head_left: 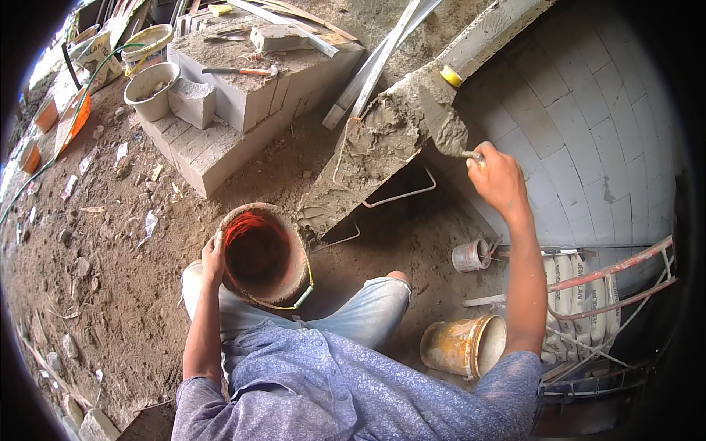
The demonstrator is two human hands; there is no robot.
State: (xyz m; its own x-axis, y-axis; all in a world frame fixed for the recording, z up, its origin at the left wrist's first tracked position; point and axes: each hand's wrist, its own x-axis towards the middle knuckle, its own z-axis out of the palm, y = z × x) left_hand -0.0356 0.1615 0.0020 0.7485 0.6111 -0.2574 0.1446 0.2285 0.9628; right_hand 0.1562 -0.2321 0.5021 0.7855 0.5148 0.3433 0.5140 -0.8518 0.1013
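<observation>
My right hand (498, 176) is closed around the handle of a trowel (450, 134). Its mortar-coated blade lies against wet grey mortar (382, 132) on top of a narrow block wall. My left hand (214, 253) grips the rim of a mortar-crusted bucket (297, 261), which leans by my knee with its mouth toward me. Red-orange shows on the bucket's inner wall, and its dark bottom is hard to make out. A bent metal rod (401, 197) sticks out of the mortar. Just beyond the trowel, a round yellow object (450, 76) sits on the wall.
Stacked grey blocks (243, 103) at the far left carry a hammer (239, 71). A pale bucket (151, 92) stands beside them. Long metal strips (379, 62) lean near the wall. At right are a yellow-stained bucket (456, 345), a small pail (471, 256), sacks (581, 294) and a red-and-white metal frame (618, 275).
</observation>
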